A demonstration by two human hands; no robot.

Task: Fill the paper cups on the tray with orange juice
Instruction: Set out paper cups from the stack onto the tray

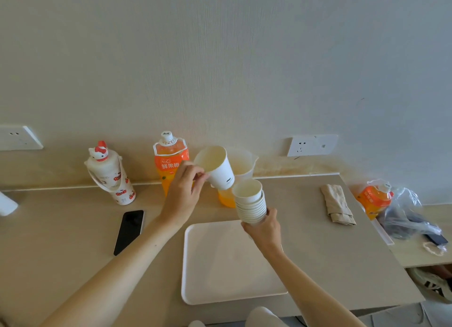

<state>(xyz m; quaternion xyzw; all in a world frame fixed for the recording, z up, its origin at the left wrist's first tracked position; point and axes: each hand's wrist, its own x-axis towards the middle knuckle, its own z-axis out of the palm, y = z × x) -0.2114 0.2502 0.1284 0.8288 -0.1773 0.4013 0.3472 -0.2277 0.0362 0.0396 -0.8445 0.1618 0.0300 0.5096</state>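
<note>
Left hand (pixel 182 192) pinches one paper cup (pixel 216 167) by its rim; right hand (pixel 263 229) grips the nested stack (pixel 250 204) over the tray (pixel 220 265), evidently separating cups for filling.

A single wide-angle camera sat on the person's head, facing forward and down across the desk (pixel 73 241) toward the wall (pixel 220 57) behind it. It stood close above the work. Both arms (pixel 117 273) ran up from the bottom edge, the white tray (pixel 220 265) lay low at centre, and the lens skewed the desk's edges.
</note>
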